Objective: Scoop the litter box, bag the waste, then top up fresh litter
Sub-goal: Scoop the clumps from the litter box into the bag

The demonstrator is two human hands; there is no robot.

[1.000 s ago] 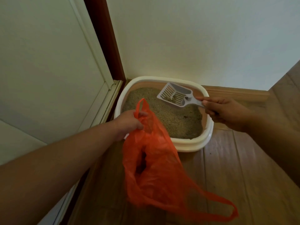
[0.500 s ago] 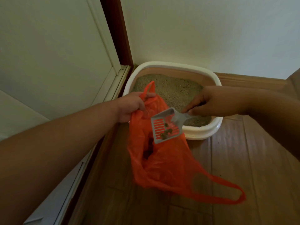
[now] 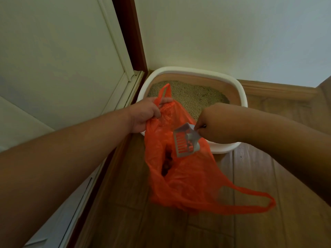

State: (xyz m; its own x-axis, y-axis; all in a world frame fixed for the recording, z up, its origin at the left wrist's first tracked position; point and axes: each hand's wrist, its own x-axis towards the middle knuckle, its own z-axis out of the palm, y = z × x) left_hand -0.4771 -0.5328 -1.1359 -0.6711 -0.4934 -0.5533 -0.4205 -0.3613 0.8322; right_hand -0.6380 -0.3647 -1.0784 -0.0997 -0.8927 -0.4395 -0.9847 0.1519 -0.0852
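Observation:
A white litter box (image 3: pixel 240 90) with tan litter (image 3: pixel 193 97) sits in the corner of the floor. My left hand (image 3: pixel 143 117) grips one handle of an orange plastic bag (image 3: pixel 188 179), holding its mouth open in front of the box. Dark clumps lie inside the bag's opening (image 3: pixel 167 161). My right hand (image 3: pixel 213 124) grips the handle of a grey slotted scoop (image 3: pixel 184 142), which is tipped steeply over the bag's mouth. The bag's other handle (image 3: pixel 259 203) trails loose over the floor to the right.
A white door and frame (image 3: pixel 71 68) run along the left, with a dark red jamb (image 3: pixel 130 33) beside the corner. A pale wall (image 3: pixel 232 33) stands behind the box, with wooden skirting (image 3: pixel 277 90) at its foot. Wood flooring (image 3: pixel 268 221) spreads at the front and right.
My right hand carried the scoop from above the litter to the bag and tipped it steeply; the clumps seen in the scoop have dropped toward the bag. The view shifted closer.

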